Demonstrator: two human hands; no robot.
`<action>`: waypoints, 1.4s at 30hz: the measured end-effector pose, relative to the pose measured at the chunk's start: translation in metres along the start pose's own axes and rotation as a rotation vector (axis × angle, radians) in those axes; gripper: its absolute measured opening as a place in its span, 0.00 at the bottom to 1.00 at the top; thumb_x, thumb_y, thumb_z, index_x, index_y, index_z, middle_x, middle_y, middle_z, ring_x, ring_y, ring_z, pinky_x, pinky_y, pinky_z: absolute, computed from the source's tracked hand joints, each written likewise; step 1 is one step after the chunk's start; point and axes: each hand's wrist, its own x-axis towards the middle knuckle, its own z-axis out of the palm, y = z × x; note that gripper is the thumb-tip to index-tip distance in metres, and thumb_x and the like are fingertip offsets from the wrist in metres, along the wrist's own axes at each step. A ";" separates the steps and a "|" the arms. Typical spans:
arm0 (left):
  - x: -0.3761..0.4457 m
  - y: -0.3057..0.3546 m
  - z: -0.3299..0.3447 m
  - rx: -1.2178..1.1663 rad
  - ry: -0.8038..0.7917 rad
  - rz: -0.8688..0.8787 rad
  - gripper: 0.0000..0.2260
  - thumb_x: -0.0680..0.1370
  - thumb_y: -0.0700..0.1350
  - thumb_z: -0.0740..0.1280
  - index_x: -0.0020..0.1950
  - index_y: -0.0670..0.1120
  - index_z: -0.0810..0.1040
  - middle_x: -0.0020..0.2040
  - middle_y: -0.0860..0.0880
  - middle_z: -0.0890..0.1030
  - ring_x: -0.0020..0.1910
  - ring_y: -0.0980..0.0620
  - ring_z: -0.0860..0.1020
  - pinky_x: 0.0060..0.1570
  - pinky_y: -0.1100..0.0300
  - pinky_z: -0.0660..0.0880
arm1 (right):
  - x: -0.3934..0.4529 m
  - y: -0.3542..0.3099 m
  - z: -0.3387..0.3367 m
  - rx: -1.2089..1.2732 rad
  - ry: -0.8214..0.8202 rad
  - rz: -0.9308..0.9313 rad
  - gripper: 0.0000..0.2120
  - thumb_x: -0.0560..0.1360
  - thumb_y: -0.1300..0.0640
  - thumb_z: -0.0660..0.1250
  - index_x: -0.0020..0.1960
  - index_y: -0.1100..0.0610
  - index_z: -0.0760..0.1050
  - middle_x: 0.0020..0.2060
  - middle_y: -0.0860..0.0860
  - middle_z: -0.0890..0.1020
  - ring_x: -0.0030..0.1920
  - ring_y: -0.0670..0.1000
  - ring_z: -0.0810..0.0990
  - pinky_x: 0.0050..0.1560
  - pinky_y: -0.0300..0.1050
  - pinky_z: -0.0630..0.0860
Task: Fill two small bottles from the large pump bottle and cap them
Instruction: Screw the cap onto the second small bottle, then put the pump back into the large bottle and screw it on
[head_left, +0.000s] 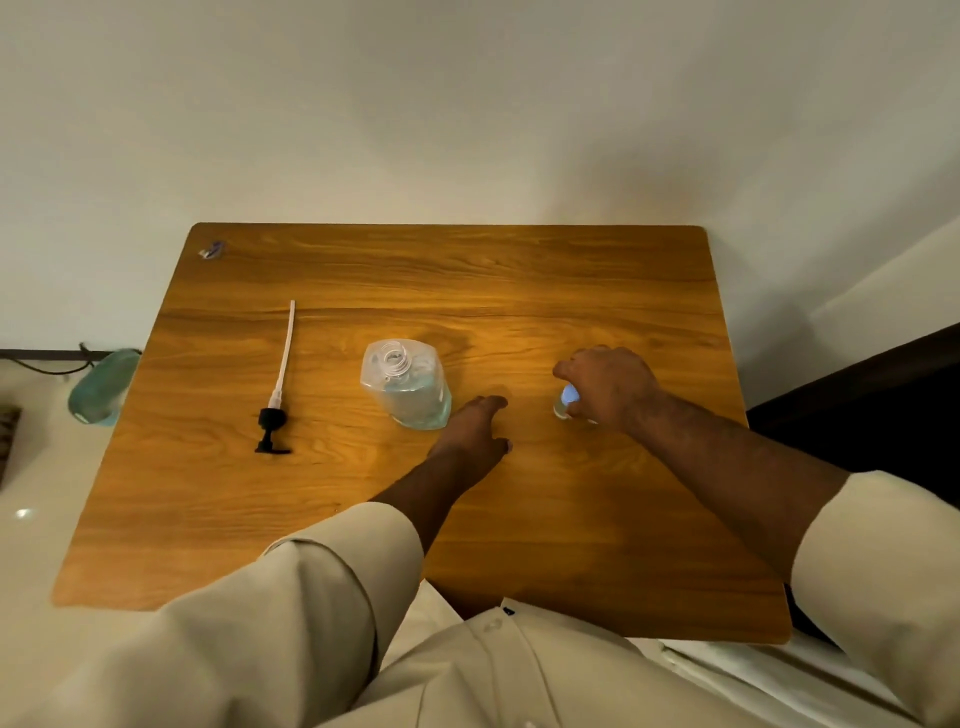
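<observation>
One large bottle (407, 384) stands upright, neck open; its pump (276, 400) lies flat, tube pointing away. The right hand (610, 387) grips one small bottle (566, 402); the left hand (475, 428) is open.

You worked over a bench (571, 519) of warm orange-brown wood grain. Your large bottle (408, 387) was clear, its liquid pale blue-green. The pump (272, 422) had a black head and a white tube. Your sleeves (311, 597) were beige; the small bottle (567, 401) showed bluish-white.
</observation>
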 end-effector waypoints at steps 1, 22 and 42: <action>-0.002 0.000 -0.003 -0.011 0.011 0.008 0.29 0.75 0.43 0.72 0.74 0.47 0.65 0.74 0.45 0.67 0.72 0.45 0.67 0.70 0.54 0.66 | -0.001 -0.001 -0.004 0.003 0.007 -0.001 0.25 0.70 0.44 0.70 0.64 0.50 0.72 0.56 0.51 0.78 0.56 0.54 0.75 0.52 0.49 0.74; -0.118 -0.212 -0.123 -0.089 0.145 -0.097 0.28 0.76 0.44 0.71 0.74 0.49 0.66 0.70 0.45 0.72 0.69 0.47 0.71 0.66 0.53 0.70 | 0.030 -0.265 0.027 0.290 0.027 -0.184 0.25 0.77 0.55 0.63 0.73 0.55 0.62 0.66 0.54 0.69 0.65 0.55 0.67 0.62 0.47 0.68; -0.131 -0.313 -0.195 -0.161 0.172 -0.181 0.25 0.76 0.43 0.70 0.72 0.48 0.69 0.71 0.46 0.70 0.70 0.46 0.68 0.66 0.56 0.66 | 0.128 -0.385 0.008 0.354 0.039 -0.155 0.27 0.75 0.55 0.68 0.71 0.57 0.65 0.73 0.53 0.58 0.64 0.58 0.70 0.64 0.49 0.71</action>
